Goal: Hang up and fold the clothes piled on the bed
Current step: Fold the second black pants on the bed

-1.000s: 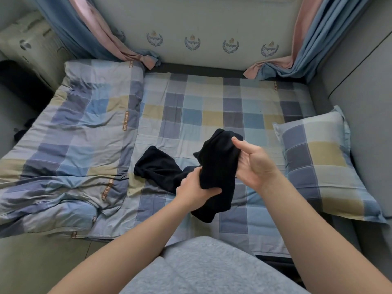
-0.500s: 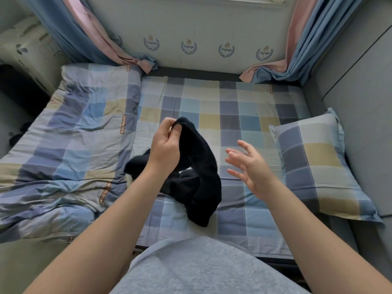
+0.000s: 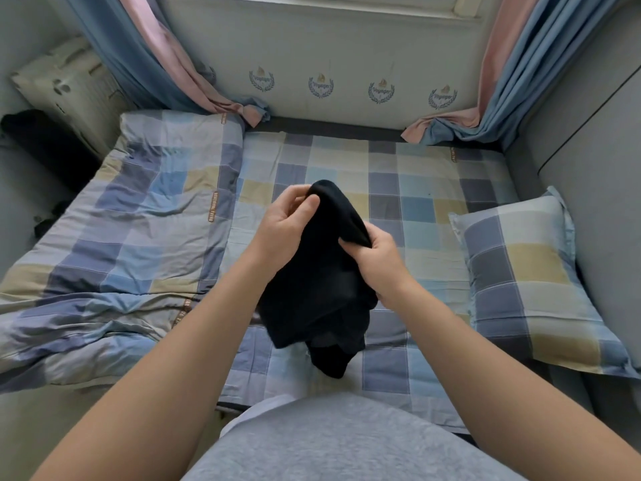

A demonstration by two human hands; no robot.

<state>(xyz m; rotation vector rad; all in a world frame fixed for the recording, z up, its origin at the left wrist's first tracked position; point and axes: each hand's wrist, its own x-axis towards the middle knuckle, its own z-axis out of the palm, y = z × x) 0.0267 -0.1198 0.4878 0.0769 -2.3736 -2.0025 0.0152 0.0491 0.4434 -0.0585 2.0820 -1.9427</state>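
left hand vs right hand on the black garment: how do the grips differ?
1. The left hand holds the black garment at its topmost fold; the right hand holds it lower, on the edge nearer the pillow.
2. The left hand pinches the cloth with its thumb on the near face; the right hand shows its back, fingers curled into the cloth.

Shared: both grip the same garment, which hangs down between them.

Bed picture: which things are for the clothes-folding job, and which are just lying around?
For the job:
- garment
- left hand and right hand, both gripping it
- bed

Just lying about:
- pillow
- quilt
- curtains
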